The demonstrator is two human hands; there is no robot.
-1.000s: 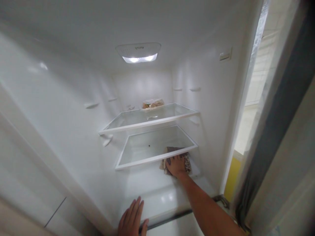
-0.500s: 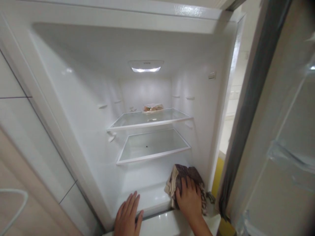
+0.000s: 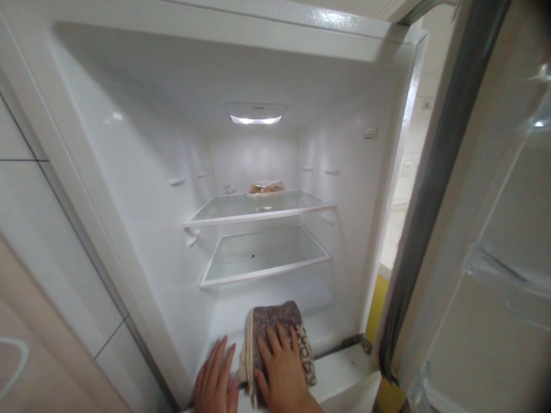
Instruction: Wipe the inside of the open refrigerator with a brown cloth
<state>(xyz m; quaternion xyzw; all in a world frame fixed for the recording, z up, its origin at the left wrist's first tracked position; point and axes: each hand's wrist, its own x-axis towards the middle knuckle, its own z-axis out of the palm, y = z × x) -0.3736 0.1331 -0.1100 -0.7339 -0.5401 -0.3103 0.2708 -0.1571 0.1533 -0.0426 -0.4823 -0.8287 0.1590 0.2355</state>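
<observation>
A folded brown and beige cloth (image 3: 275, 316) lies on the front of the fridge's floor. Over it, my right hand (image 3: 284, 367) keeps hold, pressing down from above with its fingers across the fabric. My left hand (image 3: 215, 378) rests at the front left edge of the fridge, just left of the cloth. Its fingers are stretched out and nothing is in it. The surface under the cloth is hidden.
Above the hands are the lower glass shelf (image 3: 267, 258) and the upper glass shelf (image 3: 262, 207), which bears a clear-wrapped food pack (image 3: 266, 188). A lamp (image 3: 256, 113) is lit above. The fridge door (image 3: 482, 321) stands open at right; tiled wall (image 3: 47, 229) is at left.
My right hand has slid the cloth leftward from the right front corner to the middle, close to my left hand. My left hand has stayed nearly in place.
</observation>
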